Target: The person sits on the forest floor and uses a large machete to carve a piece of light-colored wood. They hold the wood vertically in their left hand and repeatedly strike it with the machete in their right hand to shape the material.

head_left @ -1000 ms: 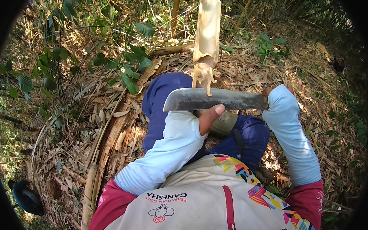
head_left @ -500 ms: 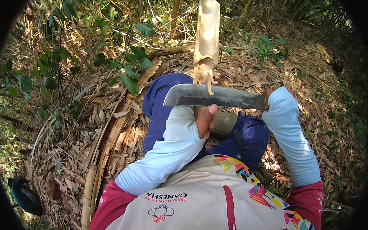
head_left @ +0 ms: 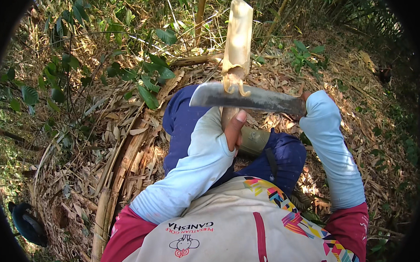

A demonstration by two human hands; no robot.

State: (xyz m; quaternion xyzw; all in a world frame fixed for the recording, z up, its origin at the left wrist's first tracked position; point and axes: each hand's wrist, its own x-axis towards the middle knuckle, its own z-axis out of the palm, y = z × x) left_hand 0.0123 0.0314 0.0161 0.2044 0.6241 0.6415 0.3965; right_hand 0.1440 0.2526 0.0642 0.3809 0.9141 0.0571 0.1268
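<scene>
A long, pale piece of bamboo [head_left: 238, 38] points away from me, with its far end raised into the light. Thin shavings [head_left: 236, 86] curl off it midway along, over the edge of a machete. The machete [head_left: 248, 98] lies crosswise over the bamboo, its broad dark blade tip to the left. My right hand [head_left: 305, 98] is wrapped round its handle, mostly hidden by the sleeve and blade. Below the blade, my left hand [head_left: 235, 131] grips the bamboo's near end, thumb uppermost; its other fingers are largely hidden.
My bent legs in blue trousers [head_left: 183, 108] and an olive boot [head_left: 255, 140] are beneath the work. Dry leaf litter [head_left: 149, 138] covers the ground. A long split stem [head_left: 110, 194] curves at left, near a dark rounded object [head_left: 27, 224]. Leafy plants [head_left: 147, 82] grow ahead.
The machete has moved a little away from me along the bamboo, and its blade now slants more. The shavings curl up over its edge. My left hand has shifted slightly.
</scene>
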